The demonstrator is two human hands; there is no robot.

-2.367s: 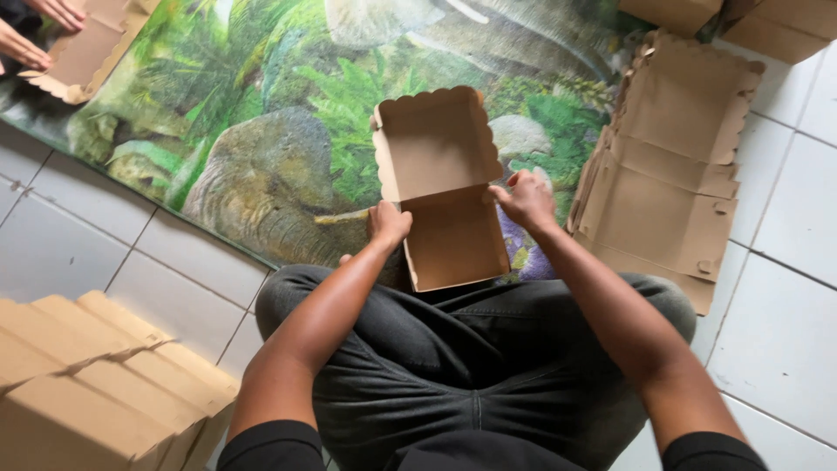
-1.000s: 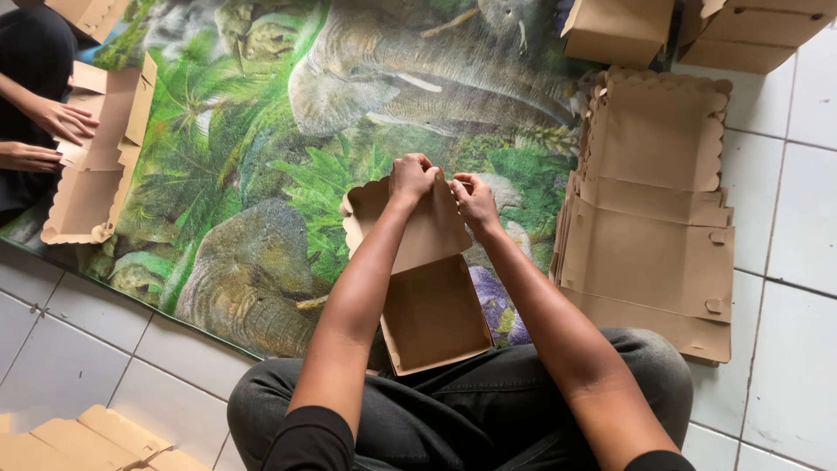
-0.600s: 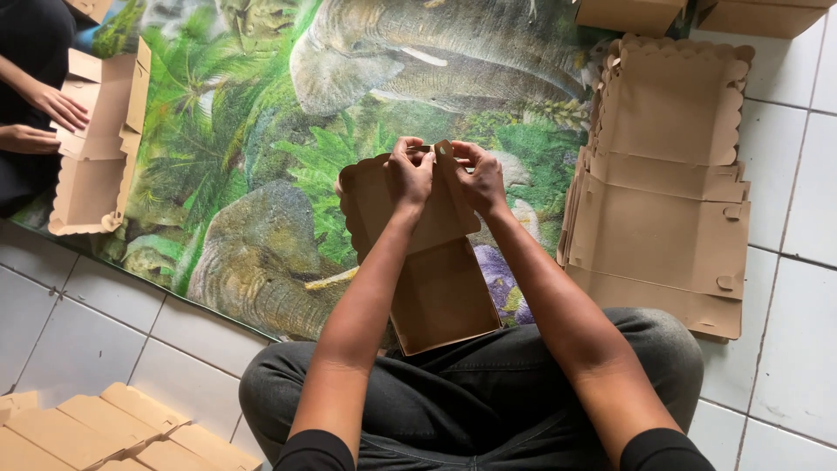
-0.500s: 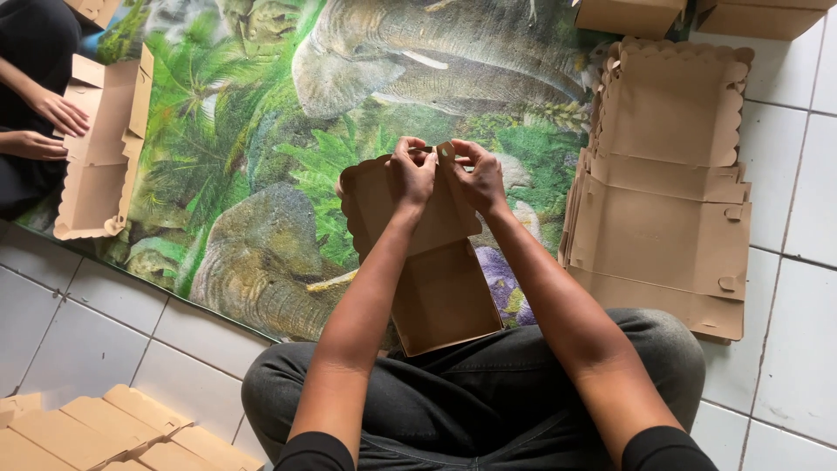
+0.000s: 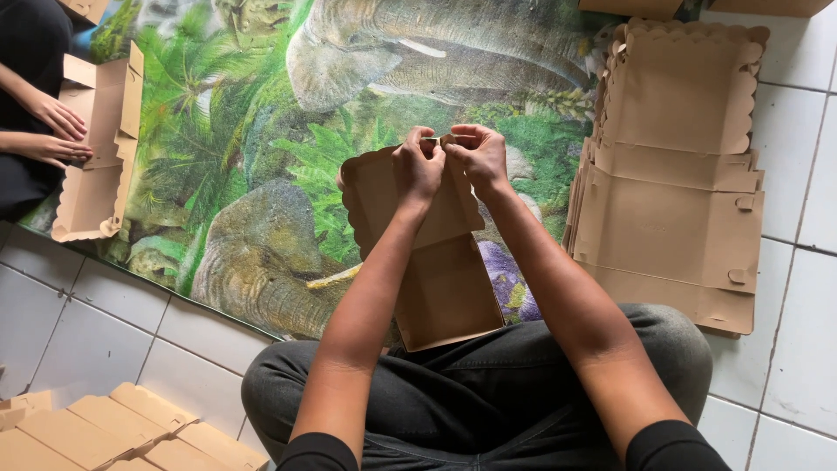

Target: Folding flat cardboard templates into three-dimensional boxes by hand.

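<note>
Pinching the far edge of a brown cardboard fold-up box with a scalloped flap point(image 5: 440, 270), the left hand point(image 5: 417, 167) and the right hand point(image 5: 478, 157) meet fingertip to fingertip at its top. Both hands are closed tightly on the card, thumbs and fingers clamping a small tab between them. The box rests tilted, its near end on the person's dark grey trousers point(image 5: 488, 392), its far end raised above a printed mat showing elephants and green foliage point(image 5: 261, 174). A stack of flat, unfolded brown cardboard blanks point(image 5: 680, 174) lies just right of the mat on white floor tiles point(image 5: 802, 331). At upper left, another person's hands point(image 5: 57, 131) rest on a second brown box point(image 5: 96, 183). Folded boxes point(image 5: 113, 432) sit at lower left.
</note>
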